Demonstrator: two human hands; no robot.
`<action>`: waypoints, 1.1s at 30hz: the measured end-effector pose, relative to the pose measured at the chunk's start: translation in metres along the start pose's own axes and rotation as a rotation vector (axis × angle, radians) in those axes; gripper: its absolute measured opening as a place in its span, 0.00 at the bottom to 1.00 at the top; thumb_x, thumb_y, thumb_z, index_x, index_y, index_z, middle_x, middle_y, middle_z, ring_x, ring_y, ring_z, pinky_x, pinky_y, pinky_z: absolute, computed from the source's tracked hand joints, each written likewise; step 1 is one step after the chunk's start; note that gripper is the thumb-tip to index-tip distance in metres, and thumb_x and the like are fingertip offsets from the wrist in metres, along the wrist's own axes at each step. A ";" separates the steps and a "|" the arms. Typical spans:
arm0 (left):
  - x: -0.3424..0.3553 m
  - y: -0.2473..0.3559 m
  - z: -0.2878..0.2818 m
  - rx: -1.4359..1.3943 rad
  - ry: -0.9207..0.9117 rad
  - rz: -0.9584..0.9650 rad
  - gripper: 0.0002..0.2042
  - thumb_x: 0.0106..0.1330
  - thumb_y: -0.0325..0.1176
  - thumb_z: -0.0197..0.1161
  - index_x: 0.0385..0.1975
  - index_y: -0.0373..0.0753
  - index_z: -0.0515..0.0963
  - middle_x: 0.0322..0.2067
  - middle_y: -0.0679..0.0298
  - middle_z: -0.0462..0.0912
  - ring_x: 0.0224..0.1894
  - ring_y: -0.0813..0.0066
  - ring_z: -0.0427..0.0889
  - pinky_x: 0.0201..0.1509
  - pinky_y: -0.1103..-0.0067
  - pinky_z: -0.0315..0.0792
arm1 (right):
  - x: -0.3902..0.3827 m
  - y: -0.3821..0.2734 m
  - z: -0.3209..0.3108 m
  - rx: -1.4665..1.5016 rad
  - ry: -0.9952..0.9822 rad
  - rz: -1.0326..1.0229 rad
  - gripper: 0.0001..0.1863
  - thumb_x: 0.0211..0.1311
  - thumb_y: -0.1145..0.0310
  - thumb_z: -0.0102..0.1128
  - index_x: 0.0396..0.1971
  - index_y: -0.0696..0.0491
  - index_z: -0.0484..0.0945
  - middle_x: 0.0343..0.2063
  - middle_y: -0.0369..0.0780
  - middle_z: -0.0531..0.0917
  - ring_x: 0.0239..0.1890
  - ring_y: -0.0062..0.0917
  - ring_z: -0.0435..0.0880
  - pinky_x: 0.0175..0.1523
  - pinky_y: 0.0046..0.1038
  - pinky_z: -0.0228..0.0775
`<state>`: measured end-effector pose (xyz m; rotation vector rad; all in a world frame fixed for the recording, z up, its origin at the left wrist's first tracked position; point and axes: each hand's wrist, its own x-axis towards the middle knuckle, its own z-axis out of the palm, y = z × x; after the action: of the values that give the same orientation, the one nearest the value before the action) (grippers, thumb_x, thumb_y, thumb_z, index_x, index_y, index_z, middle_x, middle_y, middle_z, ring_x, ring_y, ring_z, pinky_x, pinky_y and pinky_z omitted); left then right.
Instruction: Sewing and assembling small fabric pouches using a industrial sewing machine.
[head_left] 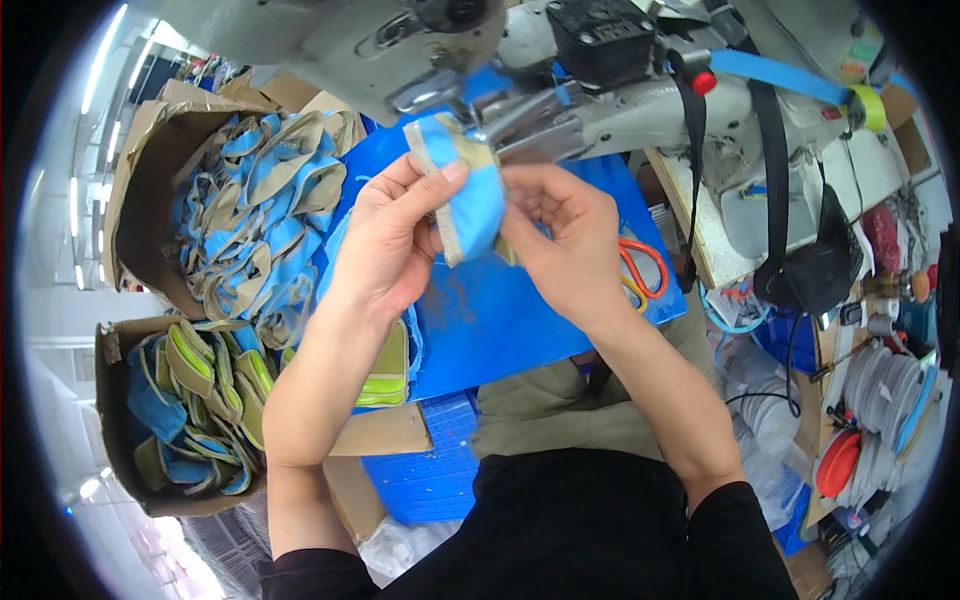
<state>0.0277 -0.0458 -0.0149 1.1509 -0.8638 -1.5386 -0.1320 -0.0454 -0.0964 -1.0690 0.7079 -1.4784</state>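
A small blue fabric piece (476, 208) with beige edging is held up in front of the sewing machine head (535, 120). My left hand (388, 235) pinches its left side, with the thumb lying over the front. From the other side, my right hand (568, 235) has its fingers closed on the right edge of the piece. The upper end of the fabric lies close by the machine's metal parts; whether it touches them I cannot tell. Under both hands is a blue work surface (490, 320).
Left, a cardboard box (150, 190) holds heaped blue-and-beige strips (265, 200). Nearer stands another box (120, 420) of blue and yellow-green pieces (195, 375). Scissors with orange handles (655, 272) lie right of my right hand. Spools (870, 400) are stacked far right.
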 end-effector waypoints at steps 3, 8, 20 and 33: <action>0.001 0.001 -0.001 0.014 -0.004 -0.032 0.13 0.70 0.32 0.70 0.51 0.37 0.81 0.44 0.63 0.88 0.44 0.76 0.88 0.52 0.77 0.82 | -0.003 -0.007 -0.001 0.039 -0.035 0.067 0.11 0.65 0.81 0.65 0.46 0.61 0.84 0.33 0.34 0.86 0.34 0.13 0.82 0.40 0.18 0.76; 0.007 0.006 -0.004 -0.018 0.024 0.010 0.10 0.71 0.30 0.69 0.47 0.35 0.81 0.41 0.61 0.88 0.38 0.77 0.89 0.42 0.77 0.86 | -0.003 -0.023 0.003 0.073 -0.057 0.142 0.11 0.67 0.79 0.66 0.48 0.62 0.83 0.34 0.33 0.86 0.33 0.11 0.81 0.40 0.17 0.76; -0.003 0.007 0.002 0.014 -0.012 -0.013 0.11 0.74 0.35 0.65 0.51 0.37 0.80 0.43 0.62 0.89 0.40 0.77 0.88 0.51 0.75 0.84 | -0.004 -0.028 -0.007 0.082 -0.081 0.178 0.11 0.66 0.77 0.68 0.46 0.63 0.83 0.31 0.33 0.85 0.31 0.10 0.82 0.36 0.15 0.75; -0.001 -0.001 -0.013 -0.473 -0.159 -0.235 0.12 0.79 0.32 0.57 0.53 0.33 0.78 0.45 0.58 0.86 0.46 0.68 0.87 0.55 0.70 0.83 | -0.013 -0.028 -0.023 0.120 -0.187 0.208 0.13 0.66 0.76 0.70 0.50 0.59 0.84 0.36 0.35 0.88 0.36 0.13 0.86 0.41 0.18 0.78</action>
<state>0.0397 -0.0444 -0.0197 0.8100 -0.4338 -1.9190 -0.1653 -0.0307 -0.0846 -0.9959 0.5724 -1.2103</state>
